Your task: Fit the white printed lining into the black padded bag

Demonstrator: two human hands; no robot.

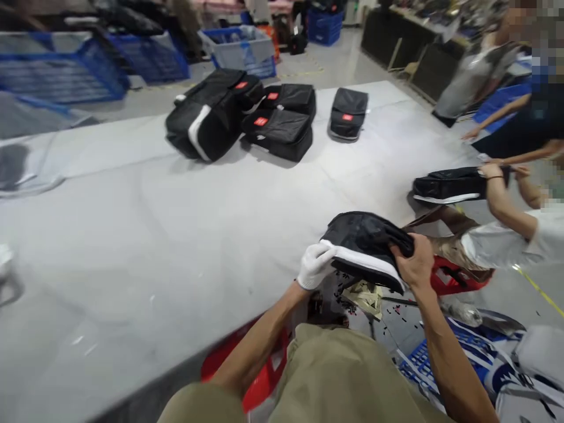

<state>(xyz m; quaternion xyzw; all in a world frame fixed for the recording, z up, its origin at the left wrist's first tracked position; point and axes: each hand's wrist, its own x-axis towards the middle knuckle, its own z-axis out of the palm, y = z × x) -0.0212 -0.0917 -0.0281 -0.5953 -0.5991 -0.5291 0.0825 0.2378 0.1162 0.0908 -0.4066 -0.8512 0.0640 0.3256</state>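
Gloved left hand (315, 265) is pinching the white-trimmed edge of a black bag (363, 247) at the table's (132, 247) near corner (finished ones (240, 117) piled far back). Bare right hand (412, 261) clamps its other end, fingers curled over. Looks mid-handling; next it probably needs setting flat.

Bag workshop: long table (132, 235), stacked bags (247, 117), blue crates (66, 70)

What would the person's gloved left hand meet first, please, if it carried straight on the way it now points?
The left hand already grips the black bag at its white edge; pushing on would meet that bag, though depth is hard to judge.
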